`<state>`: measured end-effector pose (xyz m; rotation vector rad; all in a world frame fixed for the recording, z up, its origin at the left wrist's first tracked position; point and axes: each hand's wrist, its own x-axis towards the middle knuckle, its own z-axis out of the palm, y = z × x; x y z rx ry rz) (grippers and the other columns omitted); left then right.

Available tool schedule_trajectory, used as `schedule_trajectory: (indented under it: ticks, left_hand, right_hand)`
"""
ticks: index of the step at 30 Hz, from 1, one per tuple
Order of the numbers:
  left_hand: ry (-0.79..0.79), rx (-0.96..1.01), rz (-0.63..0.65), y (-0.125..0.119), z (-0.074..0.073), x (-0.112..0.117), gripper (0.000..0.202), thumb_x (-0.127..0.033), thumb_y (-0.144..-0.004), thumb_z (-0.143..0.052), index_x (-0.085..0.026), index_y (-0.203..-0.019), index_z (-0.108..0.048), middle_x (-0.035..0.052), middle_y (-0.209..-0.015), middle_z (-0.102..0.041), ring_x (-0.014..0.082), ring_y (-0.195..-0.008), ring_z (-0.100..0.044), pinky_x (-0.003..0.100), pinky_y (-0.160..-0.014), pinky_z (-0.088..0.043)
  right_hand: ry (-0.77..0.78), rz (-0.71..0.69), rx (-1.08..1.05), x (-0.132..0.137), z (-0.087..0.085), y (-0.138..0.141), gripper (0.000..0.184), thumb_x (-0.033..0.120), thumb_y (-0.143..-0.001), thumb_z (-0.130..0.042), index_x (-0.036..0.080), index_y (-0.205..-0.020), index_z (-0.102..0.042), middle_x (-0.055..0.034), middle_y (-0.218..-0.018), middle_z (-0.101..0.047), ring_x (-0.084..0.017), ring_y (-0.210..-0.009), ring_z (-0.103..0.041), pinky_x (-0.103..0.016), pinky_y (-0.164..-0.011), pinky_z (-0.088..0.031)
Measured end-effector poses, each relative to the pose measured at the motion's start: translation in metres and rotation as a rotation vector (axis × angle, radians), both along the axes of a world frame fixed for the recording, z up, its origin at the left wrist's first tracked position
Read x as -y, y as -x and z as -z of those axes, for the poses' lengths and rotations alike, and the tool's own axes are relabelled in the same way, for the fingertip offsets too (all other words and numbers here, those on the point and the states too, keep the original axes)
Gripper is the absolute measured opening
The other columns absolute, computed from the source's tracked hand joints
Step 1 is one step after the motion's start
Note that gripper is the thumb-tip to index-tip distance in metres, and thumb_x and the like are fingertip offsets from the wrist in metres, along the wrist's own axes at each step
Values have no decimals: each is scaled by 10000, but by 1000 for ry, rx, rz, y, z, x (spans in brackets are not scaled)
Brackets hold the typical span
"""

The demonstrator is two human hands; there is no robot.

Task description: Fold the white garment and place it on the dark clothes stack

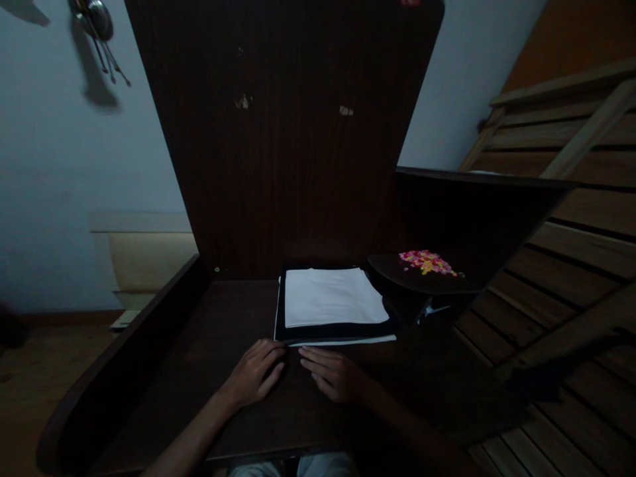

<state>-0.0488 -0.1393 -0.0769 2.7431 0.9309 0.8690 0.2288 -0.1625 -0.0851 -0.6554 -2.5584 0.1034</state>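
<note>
My left hand (257,371) rests palm down on the dark wooden desk (183,397), its fingertips at the near left corner of a flat stack. My right hand (334,372) lies on the desk just right of it, fingers stretched out and holding nothing, close to the stack's front edge. On top of the stack is a white sheet (332,298) that looks like folded cloth or paper. Beneath it a black layer (338,331) shows around the edges, with another white layer (370,340) under that.
A small corner shelf (392,278) at the right bears a pile of pink, red and yellow bits (426,262). A tall dark back panel (298,165) rises behind the stack. A raised side board (124,351) bounds the desk's left; a slatted wooden frame (571,258) stands right.
</note>
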Motion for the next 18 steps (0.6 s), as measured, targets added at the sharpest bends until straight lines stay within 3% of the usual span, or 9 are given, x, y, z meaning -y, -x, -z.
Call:
schedule_trajectory:
  ticks: [3, 9, 14, 18]
  left_hand:
    - [55, -51, 79, -2, 0, 8, 248, -268, -932, -482, -209, -1077, -674, 100, -1042, -712, 213, -974, -666, 384, -924, -540]
    - [229, -185, 149, 3, -1, 7, 510, -370, -902, -567, -241, -1395, -543, 106, -1432, -555, 277, -1345, -492, 484, -1109, -427]
    - [284, -188, 179, 9, -2, 10, 608, -418, -927, -553, -305, -1500, -383, 77, -1540, -409, 276, -1425, -374, 519, -1156, -351]
    - [268, -198, 171, 11, 0, 14, 631, -419, -934, -550, -309, -1517, -335, 79, -1556, -372, 276, -1433, -352, 529, -1168, -321]
  right_hand:
    - [97, 17, 35, 5, -1, -1, 435, 205, -948, -461, 107, -1359, -562, -168, -1421, -542, -226, -1386, -439, -457, -1156, -371]
    - [247, 53, 61, 12, -8, -4, 504, 298, -931, -537, 145, -1411, -524, -143, -1484, -468, -243, -1430, -364, -475, -1180, -311]
    - [294, 67, 104, 15, -15, -6, 565, 375, -936, -546, 153, -1451, -475, -138, -1519, -415, -252, -1450, -326, -481, -1192, -278]
    - [307, 70, 116, 17, -18, -6, 579, 389, -939, -548, 165, -1464, -456, -133, -1531, -396, -260, -1456, -314, -489, -1198, -259]
